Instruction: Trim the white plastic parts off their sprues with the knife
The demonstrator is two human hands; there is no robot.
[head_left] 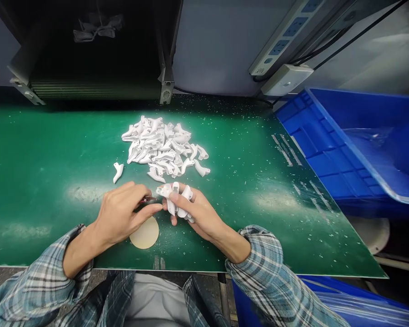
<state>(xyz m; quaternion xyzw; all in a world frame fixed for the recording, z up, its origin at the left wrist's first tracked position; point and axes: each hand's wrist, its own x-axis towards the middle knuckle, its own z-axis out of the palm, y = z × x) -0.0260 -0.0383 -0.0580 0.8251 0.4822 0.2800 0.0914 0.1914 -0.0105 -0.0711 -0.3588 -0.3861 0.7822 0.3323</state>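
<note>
My right hand (199, 211) is closed around several white plastic parts (177, 200), with the thumb pressed across them. Close beside it, my left hand (121, 211) is curled around a small dark-red tool (146, 199), mostly hidden by the fingers; its exact kind cannot be made out. The left thumb points at the parts, near the right fingertips. Beyond both hands lies a heap of similar curved white parts (160, 145). One single white part (118, 172) lies apart to the left of the heap. Below the left hand, a round cream disc (144, 234) lies flat on the table.
The green table (241, 190) is sprinkled with tiny white scraps. At its back left stands a dark conveyor (98, 88), with white pieces on it. A blue crate (344, 154) is at the right, and a power strip (286, 34) runs along the wall.
</note>
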